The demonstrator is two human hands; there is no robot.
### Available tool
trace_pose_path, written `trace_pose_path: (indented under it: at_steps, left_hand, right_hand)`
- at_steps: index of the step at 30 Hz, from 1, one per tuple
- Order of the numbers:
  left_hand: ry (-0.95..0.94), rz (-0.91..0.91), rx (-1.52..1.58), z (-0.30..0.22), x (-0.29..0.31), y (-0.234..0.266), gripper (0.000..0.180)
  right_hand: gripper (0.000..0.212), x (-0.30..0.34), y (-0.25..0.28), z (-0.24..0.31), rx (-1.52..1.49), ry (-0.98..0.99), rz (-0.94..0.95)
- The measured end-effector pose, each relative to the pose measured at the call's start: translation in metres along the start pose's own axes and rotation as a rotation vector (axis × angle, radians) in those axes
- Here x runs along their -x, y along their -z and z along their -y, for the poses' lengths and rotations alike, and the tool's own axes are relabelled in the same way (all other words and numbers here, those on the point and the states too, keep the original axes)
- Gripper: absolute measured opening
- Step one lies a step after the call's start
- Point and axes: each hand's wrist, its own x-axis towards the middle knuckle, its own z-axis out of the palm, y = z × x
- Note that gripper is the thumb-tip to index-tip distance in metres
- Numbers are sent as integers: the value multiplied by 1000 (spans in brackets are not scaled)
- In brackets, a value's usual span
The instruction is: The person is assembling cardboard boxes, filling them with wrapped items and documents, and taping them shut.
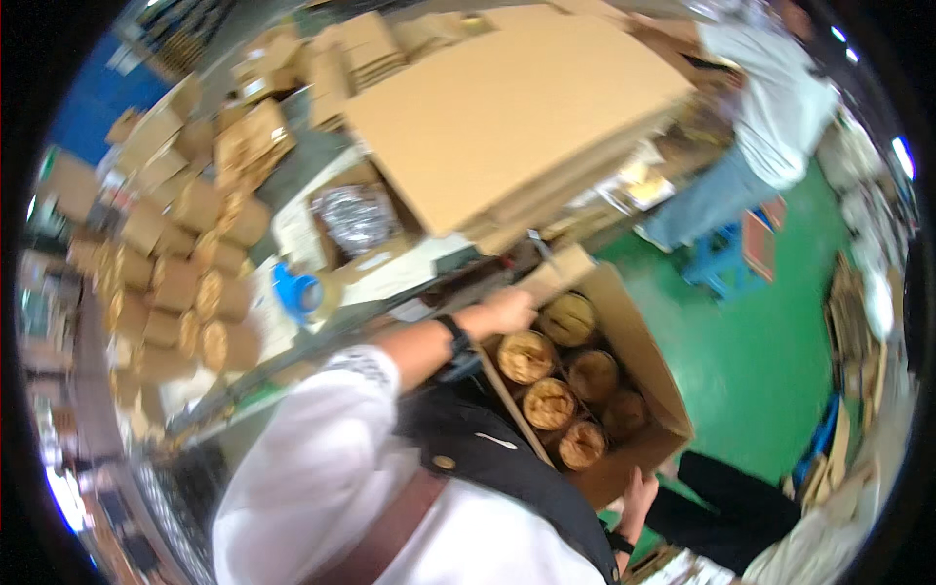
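An open cardboard box (636, 336) is held in front of my body, tilted. Several round bundles wrapped in brown paper, one of them a paper-topped bundle (526, 357), stand upright inside it. My left hand (509, 310) is closed on the box's far left edge, beside a raised flap (560, 276). On the near right corner of the box, my right hand (639, 495) is closed around the edge, its fingers partly hidden.
A workbench carries large flat cardboard sheets (517, 107), a blue tape dispenser (296, 291) and an open carton with a silvery plastic bag (355, 218). Wrapped rolls (226, 294) are stacked at left. Another person (770, 107) stands far right, near a blue stool (720, 261).
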Motion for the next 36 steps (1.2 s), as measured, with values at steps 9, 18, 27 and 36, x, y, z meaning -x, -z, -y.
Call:
trace_pose_path:
  at_steps: [9, 18, 27, 36]
  left_hand:
    - [227, -520, 114, 94, 164, 96, 34]
    - [432, -670, -303, 224, 245, 84, 43]
    - [648, -930, -52, 284, 330, 143, 38]
    - [277, -594, -90, 243, 290, 194, 40]
  right_hand:
    - [35, 66, 78, 220, -383, 523, 235]
    - [56, 114, -237, 555, 260, 1228, 374]
    - [41, 161, -354, 573, 307, 1115, 746]
    - [26, 142, -360, 738, 362, 1386, -213]
